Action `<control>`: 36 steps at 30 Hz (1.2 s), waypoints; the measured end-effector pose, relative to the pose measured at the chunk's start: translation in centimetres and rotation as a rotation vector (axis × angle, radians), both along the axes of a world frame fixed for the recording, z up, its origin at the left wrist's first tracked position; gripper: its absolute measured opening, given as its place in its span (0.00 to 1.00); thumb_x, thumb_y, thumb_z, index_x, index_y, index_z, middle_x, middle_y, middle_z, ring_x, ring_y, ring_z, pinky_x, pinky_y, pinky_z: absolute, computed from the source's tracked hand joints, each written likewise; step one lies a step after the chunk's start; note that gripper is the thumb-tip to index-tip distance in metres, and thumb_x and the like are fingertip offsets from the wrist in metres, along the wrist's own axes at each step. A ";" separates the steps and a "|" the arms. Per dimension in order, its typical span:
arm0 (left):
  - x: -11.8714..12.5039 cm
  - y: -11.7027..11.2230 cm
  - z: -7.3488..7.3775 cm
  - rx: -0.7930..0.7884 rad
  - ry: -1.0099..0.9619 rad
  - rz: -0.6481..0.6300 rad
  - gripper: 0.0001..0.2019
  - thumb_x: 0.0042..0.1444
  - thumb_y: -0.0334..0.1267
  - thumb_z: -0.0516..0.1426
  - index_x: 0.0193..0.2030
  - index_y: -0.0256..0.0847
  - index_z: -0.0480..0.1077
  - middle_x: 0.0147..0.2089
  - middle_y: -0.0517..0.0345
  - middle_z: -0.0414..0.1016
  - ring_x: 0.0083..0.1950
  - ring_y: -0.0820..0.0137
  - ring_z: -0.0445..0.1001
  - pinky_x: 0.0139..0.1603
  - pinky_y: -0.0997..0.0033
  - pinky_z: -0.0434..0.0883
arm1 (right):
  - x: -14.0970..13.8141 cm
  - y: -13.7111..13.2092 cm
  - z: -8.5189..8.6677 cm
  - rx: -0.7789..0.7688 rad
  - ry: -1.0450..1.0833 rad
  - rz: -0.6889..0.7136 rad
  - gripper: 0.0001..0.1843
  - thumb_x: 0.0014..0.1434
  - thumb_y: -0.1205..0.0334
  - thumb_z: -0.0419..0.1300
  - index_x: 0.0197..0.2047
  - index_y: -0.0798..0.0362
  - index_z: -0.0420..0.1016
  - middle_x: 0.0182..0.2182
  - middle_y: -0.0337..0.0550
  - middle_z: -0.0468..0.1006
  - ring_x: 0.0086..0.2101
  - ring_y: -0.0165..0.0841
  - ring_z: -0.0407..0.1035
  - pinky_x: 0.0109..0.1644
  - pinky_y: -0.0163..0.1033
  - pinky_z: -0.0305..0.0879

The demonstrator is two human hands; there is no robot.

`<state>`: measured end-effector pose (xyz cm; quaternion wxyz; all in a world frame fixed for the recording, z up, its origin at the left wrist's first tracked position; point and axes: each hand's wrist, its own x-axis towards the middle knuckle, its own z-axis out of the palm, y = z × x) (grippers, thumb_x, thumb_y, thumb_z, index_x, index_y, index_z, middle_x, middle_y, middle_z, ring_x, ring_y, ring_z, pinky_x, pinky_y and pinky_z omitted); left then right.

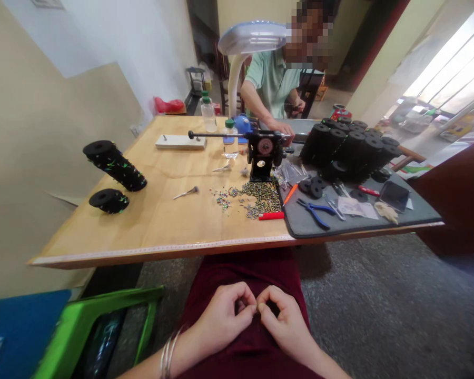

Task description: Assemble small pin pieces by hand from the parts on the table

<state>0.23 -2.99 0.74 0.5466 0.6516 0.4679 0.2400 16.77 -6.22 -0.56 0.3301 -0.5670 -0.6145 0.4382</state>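
Over my lap, in front of the dark red clothing (245, 273), both hands meet fingertip to fingertip. My left hand (231, 310) pinches thumb against forefinger, the other fingers curled in. In the same kind of pinch, my right hand (282, 316) touches it from the other side. Whatever lies between the fingertips is too small to make out. On the table beyond are a heap of small metallic beads or parts (264, 195), a red lighter-like stick (271, 216), a black clamp device with a dial (260, 150) and blue-handled pliers (316, 213).
Black foam rolls (347, 145) stand on the grey mat (312, 230) at right; others (118, 168) are at left. A lamp (253, 37) and bottles (208, 116) stand farther back. Across the table sits a person (274, 84), one hand by the clamp. A green stool (63, 326) is lower left.
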 end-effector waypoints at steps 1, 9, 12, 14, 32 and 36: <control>0.0 0.0 0.0 0.000 0.002 -0.002 0.04 0.50 0.31 0.55 0.26 0.37 0.70 0.25 0.59 0.72 0.27 0.73 0.65 0.28 0.76 0.61 | 0.0 0.0 0.0 -0.002 0.001 0.002 0.07 0.55 0.69 0.52 0.26 0.53 0.67 0.25 0.39 0.72 0.29 0.32 0.66 0.34 0.34 0.59; 0.0 0.1 -0.2 0.001 -0.008 0.000 0.04 0.49 0.29 0.55 0.26 0.37 0.69 0.25 0.60 0.71 0.27 0.72 0.66 0.28 0.76 0.62 | 0.0 0.2 0.0 -0.027 -0.012 0.014 0.07 0.54 0.69 0.52 0.26 0.53 0.67 0.25 0.39 0.72 0.29 0.33 0.66 0.34 0.35 0.60; 0.0 0.1 -0.2 0.005 -0.004 -0.005 0.04 0.49 0.29 0.54 0.26 0.37 0.69 0.25 0.60 0.71 0.27 0.72 0.66 0.28 0.76 0.61 | 0.1 0.2 0.2 -0.043 0.003 0.011 0.07 0.54 0.69 0.52 0.27 0.53 0.67 0.25 0.39 0.72 0.29 0.32 0.66 0.35 0.35 0.60; 0.0 0.1 -0.2 0.008 0.001 -0.008 0.04 0.49 0.28 0.54 0.26 0.37 0.69 0.25 0.60 0.71 0.27 0.73 0.66 0.28 0.76 0.61 | 0.1 0.1 0.3 -0.048 0.003 0.008 0.06 0.54 0.69 0.52 0.27 0.53 0.67 0.26 0.39 0.72 0.29 0.32 0.66 0.35 0.35 0.60; 0.0 0.2 -0.2 -0.008 -0.015 -0.034 0.04 0.48 0.28 0.54 0.26 0.37 0.69 0.24 0.62 0.69 0.27 0.73 0.64 0.28 0.76 0.61 | 0.1 0.2 0.1 -0.002 -0.054 0.034 0.06 0.55 0.68 0.51 0.27 0.52 0.65 0.25 0.39 0.71 0.28 0.32 0.65 0.32 0.35 0.59; 0.0 0.3 0.0 -0.014 -0.014 -0.041 0.04 0.48 0.29 0.54 0.26 0.37 0.69 0.24 0.62 0.69 0.27 0.73 0.64 0.27 0.76 0.60 | 0.1 0.2 -0.1 0.000 -0.062 0.045 0.06 0.56 0.68 0.51 0.28 0.53 0.66 0.26 0.40 0.71 0.28 0.32 0.65 0.32 0.35 0.59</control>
